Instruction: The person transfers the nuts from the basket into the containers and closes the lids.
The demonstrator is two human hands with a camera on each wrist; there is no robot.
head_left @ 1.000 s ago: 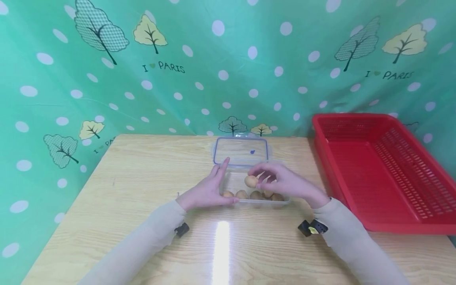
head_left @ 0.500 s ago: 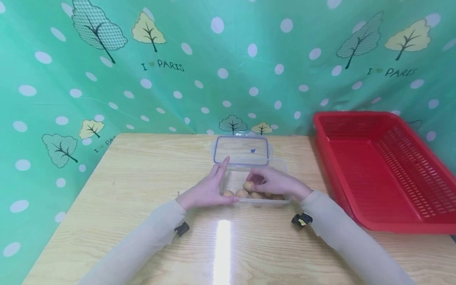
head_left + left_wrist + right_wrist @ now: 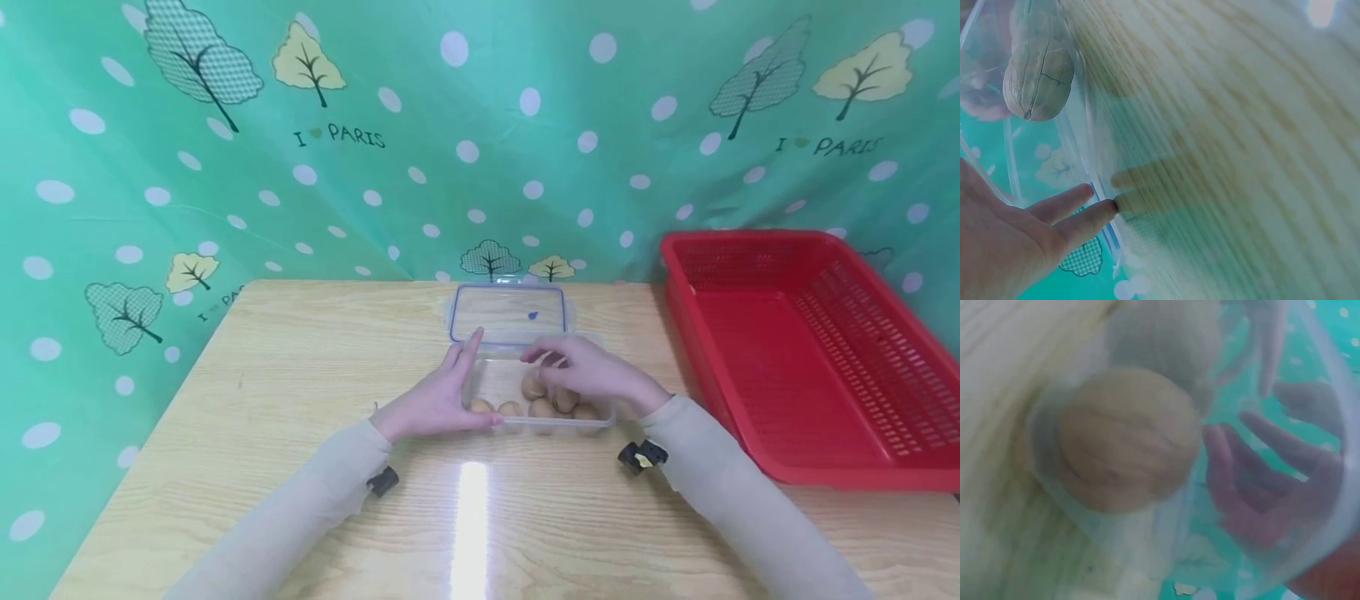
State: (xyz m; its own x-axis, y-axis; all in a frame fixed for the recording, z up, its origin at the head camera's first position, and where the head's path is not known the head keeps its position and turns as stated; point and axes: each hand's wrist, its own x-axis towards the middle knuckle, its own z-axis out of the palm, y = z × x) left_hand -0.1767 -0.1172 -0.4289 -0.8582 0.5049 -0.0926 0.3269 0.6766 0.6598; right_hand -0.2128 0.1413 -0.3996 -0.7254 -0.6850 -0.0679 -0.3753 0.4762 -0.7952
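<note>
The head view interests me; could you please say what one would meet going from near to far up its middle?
Pale wood-grain table, clear rectangular plastic box holding round brown walnuts, clear plastic lid with a blue outline, green curtain with white dots.

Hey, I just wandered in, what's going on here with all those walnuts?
A person at a wooden table is handling walnuts in a clear plastic box. The left hand rests against one end of the box, its thumb over the front rim. The right hand is over the walnuts, fingers loosely bent and seemingly holding none. The box is open, its lid lying behind it, and a red basket sits off to the right.
</note>
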